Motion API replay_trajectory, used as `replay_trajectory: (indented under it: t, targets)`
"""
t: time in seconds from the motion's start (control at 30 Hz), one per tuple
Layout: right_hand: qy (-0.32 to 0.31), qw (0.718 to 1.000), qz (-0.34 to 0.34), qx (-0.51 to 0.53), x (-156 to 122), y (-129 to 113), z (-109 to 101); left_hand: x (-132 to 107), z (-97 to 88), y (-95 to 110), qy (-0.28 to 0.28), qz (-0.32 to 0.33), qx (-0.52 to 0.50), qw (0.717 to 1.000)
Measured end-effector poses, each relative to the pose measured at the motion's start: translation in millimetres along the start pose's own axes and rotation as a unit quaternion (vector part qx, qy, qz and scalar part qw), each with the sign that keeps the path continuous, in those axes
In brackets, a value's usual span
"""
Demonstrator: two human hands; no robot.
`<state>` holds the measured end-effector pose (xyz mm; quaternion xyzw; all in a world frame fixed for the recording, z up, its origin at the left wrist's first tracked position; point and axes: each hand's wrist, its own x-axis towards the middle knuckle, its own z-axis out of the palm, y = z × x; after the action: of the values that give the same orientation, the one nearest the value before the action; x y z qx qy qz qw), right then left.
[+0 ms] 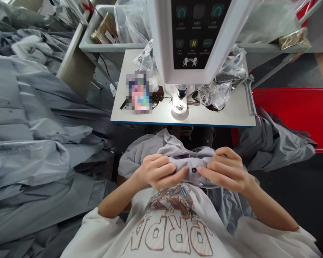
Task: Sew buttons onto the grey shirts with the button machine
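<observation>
A grey garment (140, 156) lies gathered over my lap, its edge stretched between my two hands. My left hand (160, 171) grips the cloth, its index finger pointing toward a small dark ring-shaped snap (194, 170) set in the fabric. From the other side, my right hand (226, 170) pinches the same cloth, with a fingertip close beside the snap. Beyond the garment stands a white snap press (161, 46), whose round lower die (179, 107) shows on the table. Nothing lies on that die.
The white table (156, 116) carries a blurred-out colourful item (139, 92), plastic bags (218, 93) and a wrench (249, 95). Piles of grey garments (43, 143) fill the left side. A red bench (293, 118) with grey cloth over its end is at right.
</observation>
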<state>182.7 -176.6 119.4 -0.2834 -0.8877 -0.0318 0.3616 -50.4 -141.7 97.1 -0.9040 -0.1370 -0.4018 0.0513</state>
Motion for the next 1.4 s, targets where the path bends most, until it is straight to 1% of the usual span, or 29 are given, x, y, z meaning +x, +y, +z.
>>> replay_trajectory:
  t: [0.1,0.23,0.33,0.6,0.87,1.03,1.2,1.27,1.33,1.4]
  targets:
    - [0.003,1.000,0.000,0.006,-2,1,3,2,-1.4,0,-0.010,0.001,-0.006,1.000]
    - [0.006,1.000,0.013,0.017,-2,1,6,2,-0.1,-1,0.019,0.011,-0.023,0.999]
    - [0.004,1.000,0.018,0.026,-2,0,6,2,0.6,0,0.024,0.010,-0.022,0.999]
    - [0.009,0.999,-0.009,0.037,-2,1,4,5,1.7,-1,0.042,0.009,-0.014,0.999]
    - [0.014,0.999,-0.013,0.035,-3,0,3,7,0.2,-1,0.034,0.010,0.004,0.999]
    - [0.025,0.999,-0.018,0.031,-4,-1,3,7,-0.2,0,0.046,0.009,0.002,0.999]
    - [0.018,0.999,-0.007,0.030,-7,-2,2,8,5.3,0,0.068,-0.003,-0.019,0.997]
    - [0.015,1.000,-0.015,0.005,-7,-4,0,8,7.3,1,0.052,-0.023,-0.022,0.998]
    - [0.014,0.999,-0.028,-0.027,-7,-6,-2,8,7.9,1,0.023,-0.045,-0.014,0.999]
    - [0.012,0.998,-0.049,-0.049,-6,-7,-4,5,7.3,2,0.006,-0.053,-0.007,0.999]
